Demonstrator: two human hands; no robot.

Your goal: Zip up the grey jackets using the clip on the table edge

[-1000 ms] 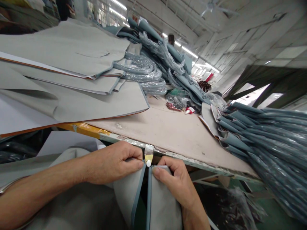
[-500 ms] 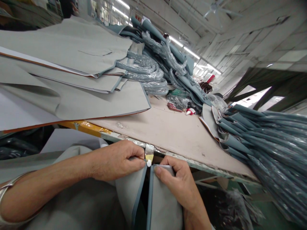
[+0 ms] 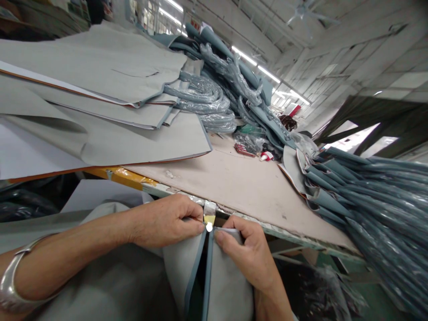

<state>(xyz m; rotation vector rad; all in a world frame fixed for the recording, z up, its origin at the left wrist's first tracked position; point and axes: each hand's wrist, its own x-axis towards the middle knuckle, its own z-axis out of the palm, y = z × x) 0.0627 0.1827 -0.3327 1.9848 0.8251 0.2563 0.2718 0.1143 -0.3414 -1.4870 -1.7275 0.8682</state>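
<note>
My left hand (image 3: 165, 220) pinches the upper corner of a grey fabric panel (image 3: 177, 267) with blue-grey edging, held just under the table's front edge. My right hand (image 3: 245, 252) pinches the matching corner of a second grey panel (image 3: 227, 290) beside it. The two bound edges nearly meet, with a dark gap below. Between my fingertips sits a small white peg (image 3: 209, 227) under a taped yellow tab (image 3: 209, 213) on the table edge. A metal bangle (image 3: 15, 278) circles my left wrist.
The beige worktable (image 3: 234, 183) carries flat grey panels (image 3: 100, 111) stacked at left, plastic-wrapped blue-grey trim bundles (image 3: 207, 102) at the back and a thick pile of trimmed pieces (image 3: 368, 191) at right. Small red-and-white items (image 3: 265, 155) lie mid-table. Dark plastic bags lie on the floor below.
Both hands have drawn the two panel corners closer together at the white peg. The camera view has shifted slightly, bringing the bangle into view.
</note>
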